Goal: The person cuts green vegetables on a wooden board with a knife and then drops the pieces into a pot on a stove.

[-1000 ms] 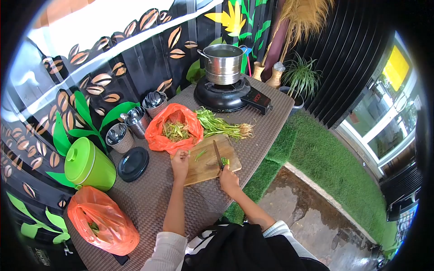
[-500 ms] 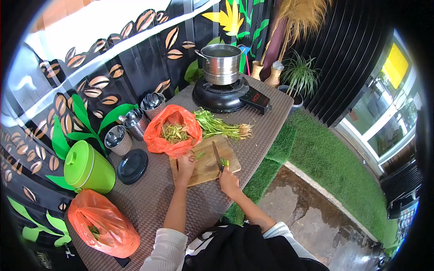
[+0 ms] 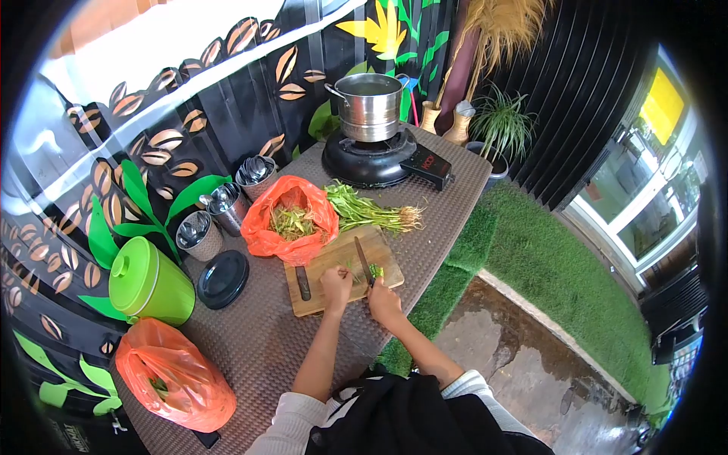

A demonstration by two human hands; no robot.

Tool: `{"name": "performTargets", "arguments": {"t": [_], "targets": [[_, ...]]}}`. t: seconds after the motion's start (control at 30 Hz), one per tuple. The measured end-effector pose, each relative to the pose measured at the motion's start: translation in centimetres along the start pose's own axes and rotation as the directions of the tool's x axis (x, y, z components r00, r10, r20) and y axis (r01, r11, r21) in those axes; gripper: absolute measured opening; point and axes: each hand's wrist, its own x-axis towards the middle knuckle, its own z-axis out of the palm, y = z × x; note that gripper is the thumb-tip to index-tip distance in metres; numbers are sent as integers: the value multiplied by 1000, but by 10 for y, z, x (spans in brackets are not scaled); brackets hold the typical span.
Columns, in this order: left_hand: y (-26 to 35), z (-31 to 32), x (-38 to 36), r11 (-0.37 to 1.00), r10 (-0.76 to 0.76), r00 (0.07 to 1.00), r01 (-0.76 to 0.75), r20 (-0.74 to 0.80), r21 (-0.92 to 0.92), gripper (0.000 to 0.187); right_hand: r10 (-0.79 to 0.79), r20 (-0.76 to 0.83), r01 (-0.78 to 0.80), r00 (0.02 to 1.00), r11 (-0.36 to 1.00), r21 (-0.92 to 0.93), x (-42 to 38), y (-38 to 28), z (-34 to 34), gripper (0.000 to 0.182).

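A knife (image 3: pixel 361 254) points away from me over the wooden cutting board (image 3: pixel 318 307), its handle in my closed right hand (image 3: pixel 384 302). Beside the blade, right at the right fingers, lies a small bunch of cut green stems (image 3: pixel 376 270). My left hand (image 3: pixel 336 287) is closed over the middle of the board, with thin green wisps showing at its fingertips. An elongated dark slot (image 3: pixel 302 283) shows at the board's left end. Behind the board, an open orange plastic bag (image 3: pixel 262 227) holds plant trimmings (image 3: pixel 293 222). Leafy greens with roots (image 3: pixel 371 214) lie to its right.
A steel pot (image 3: pixel 370 106) stands on a black burner (image 3: pixel 364 163) at the far end. Cutlery cups (image 3: pixel 199 239), black plates (image 3: pixel 222 279) and a green lidded bucket (image 3: pixel 152 284) line the wall side. A full orange bag (image 3: pixel 174 379) sits at the near left.
My left hand has moved right, from the front of the orange bag to the middle of the board, uncovering the dark slot. The right hand and knife have hardly moved.
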Motion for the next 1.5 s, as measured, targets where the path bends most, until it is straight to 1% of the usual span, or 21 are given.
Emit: {"name": "performTargets", "arguments": {"t": [0.03,0.1,0.13,0.2,0.23,0.3,0.33,0.4,0.5,0.6,0.73,0.83,0.9,0.93,1.0,1.03,1.1,1.2,1.3,1.43,1.5], "targets": [[4,-3,0,1000,0,1000,0,2,-1,11,0,0,0,1000,1000,0,0,0,0,35],[9,-15,4,933,282,959,-274,-3,232,20,6,-3,-6,1000,1000,6,-1,1,0,35],[12,-22,8,932,284,959,-275,-1,234,20,8,-6,-8,1000,1000,12,-1,0,0,34],[17,-32,16,904,365,897,-405,248,137,27,4,1,-4,1000,1000,10,-1,-1,-1,34],[19,-34,18,903,366,897,-407,249,138,27,0,8,-1,1000,1000,5,-1,-1,-1,34],[19,-34,23,820,448,766,-558,462,130,23,-13,-19,13,1000,1000,13,-1,1,1,34],[15,-33,27,820,449,765,-558,462,127,23,-27,-44,28,999,999,19,0,2,2,34],[12,-33,36,769,465,668,-630,581,108,17,-25,-54,26,998,1000,17,0,3,4,34],[9,-34,44,703,445,599,-694,665,155,9,-35,-67,36,997,999,13,0,4,4,34],[11,-36,45,680,499,562,-726,660,104,9,-48,-61,48,997,999,2,0,4,4,35],[6,-32,36,648,524,579,-747,625,148,12,-53,-54,52,997,999,-12,-1,3,2,36],[7,-29,28,550,580,598,-788,554,276,15,-52,-58,51,997,999,-16,1,5,5,37],[14,-31,24,561,571,678,-734,463,383,14,-65,-48,64,997,998,-11,5,8,4,36],[20,-33,22,561,571,678,-734,463,383,14,-76,-36,76,996,997,-4,6,10,3,36],[27,-35,19,762,472,858,-513,204,395,14,-112,-23,113,993,994,16,8,11,-4,35],[25,-36,19,761,473,857,-514,205,395,14,-148,-13,148,989,988,37,7,10,-9,34],[17,-41,20,856,436,898,-433,55,282,13,-158,-12,159,987,986,55,-2,1,-13,35],[3,-48,16,921,346,938,-340,0,191,12,-187,-9,187,982,980,62,-17,-16,0,36],[1,-52,4,950,274,961,-276,34,145,11,-162,-4,162,987,985,55,-18,-17,2,37],[4,-48,-11,927,338,938,-346,77,143,11,-47,-57,46,997,999,-17,-6,-5,-6,34],[6,-38,-15,919,348,925,-369,154,140,10,-66,-55,65,996,998,-27,-3,1,-10,34]]}}
